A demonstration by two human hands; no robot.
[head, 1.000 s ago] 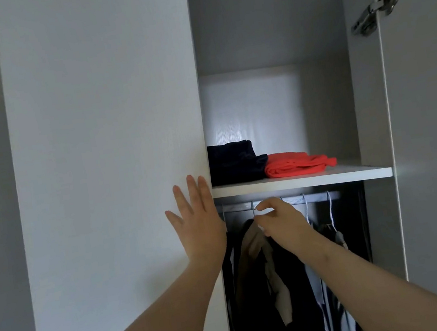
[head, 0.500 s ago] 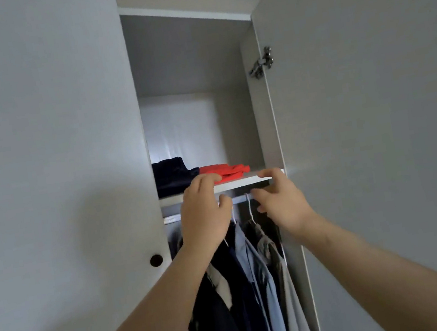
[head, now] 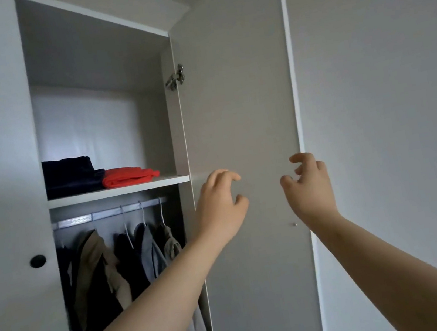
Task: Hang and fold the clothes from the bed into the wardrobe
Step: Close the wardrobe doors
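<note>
The wardrobe stands open, its right door (head: 236, 106) swung out toward me. A folded dark navy garment (head: 68, 176) and a folded red garment (head: 128, 176) lie side by side on the white shelf (head: 119, 192). Under the shelf, several shirts and jackets (head: 105, 267) hang on white hangers from a metal rail (head: 105, 214). My left hand (head: 222, 207) is raised in front of the open door with fingers loosely curled and holds nothing. My right hand (head: 309, 185) hovers near the door's outer edge, fingers also loosely curled and empty.
The left wardrobe door (head: 1, 197) is closed and carries a round black knob (head: 38, 261). A metal hinge (head: 176, 77) sits at the top of the open door. A plain grey wall (head: 388, 111) fills the right side.
Both hands have left the rail and shelf edge and moved right, in front of the open door. The view has shifted right and pulled back from the wardrobe.
</note>
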